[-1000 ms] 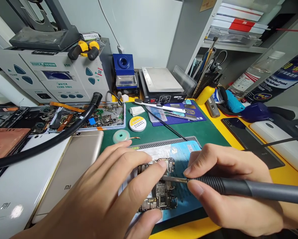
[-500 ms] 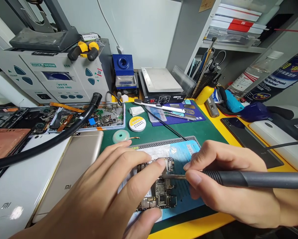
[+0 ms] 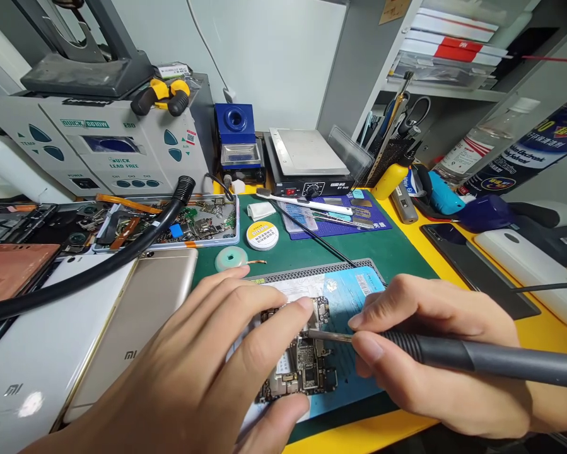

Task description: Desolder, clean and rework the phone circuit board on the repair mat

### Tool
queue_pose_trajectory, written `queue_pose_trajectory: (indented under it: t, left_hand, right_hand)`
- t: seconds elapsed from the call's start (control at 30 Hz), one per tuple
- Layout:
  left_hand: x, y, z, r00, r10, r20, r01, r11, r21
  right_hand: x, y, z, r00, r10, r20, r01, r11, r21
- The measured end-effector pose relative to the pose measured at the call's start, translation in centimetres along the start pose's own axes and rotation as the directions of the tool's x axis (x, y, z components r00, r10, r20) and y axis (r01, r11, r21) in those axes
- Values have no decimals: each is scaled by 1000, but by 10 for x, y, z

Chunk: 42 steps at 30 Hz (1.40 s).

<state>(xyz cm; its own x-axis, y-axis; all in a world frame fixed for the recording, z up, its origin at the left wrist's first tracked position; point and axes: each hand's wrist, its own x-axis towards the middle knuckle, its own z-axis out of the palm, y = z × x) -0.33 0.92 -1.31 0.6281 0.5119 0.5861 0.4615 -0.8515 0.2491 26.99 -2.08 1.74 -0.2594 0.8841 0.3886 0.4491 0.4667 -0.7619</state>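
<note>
A phone circuit board (image 3: 306,362) lies on a blue and white mat (image 3: 347,287). My left hand (image 3: 207,347) spans the board, index fingertip on its upper part and thumb at its near edge, keeping it gripped; the palm hides the board's left side. Between thumb and fingers, my right hand (image 3: 434,359) is closed round a soldering iron (image 3: 482,356) with a dark ribbed handle. Its metal tip (image 3: 330,336) touches or nearly touches the board just below my left index fingertip; exact contact is hard to tell.
Phones (image 3: 141,315) lie at left under a black hose (image 3: 141,252) from the hot-air station (image 3: 117,148). Behind the mat are a solder wick spool (image 3: 231,258), a round tin (image 3: 262,237), a white brush (image 3: 311,203) and a hot plate (image 3: 309,154). A dark phone (image 3: 472,268) lies right.
The soldering iron's handle end has dropped, so it slants more, and its tip has shifted slightly. My right hand has turned with it. My left hand stays nearly still on the board.
</note>
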Motion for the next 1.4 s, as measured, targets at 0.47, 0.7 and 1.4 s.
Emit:
queue_pose_trajectory:
  t: [0.47,0.7,1.4]
  left_hand:
    - [1,-1,-2,999,47,24,-47,999,-8]
    - [2,3,-6,997,-12,72,10,1000,24]
    - [1,-2,0,999,43,16,-43,999,0]
  right_hand:
    - [0,-1,1,1000,22,8,-22,999,-44]
    - [-1,-1,1,1000,23,-9,-22,999,23]
    - [4,-2,-1,969,222,103,-242,937,252]
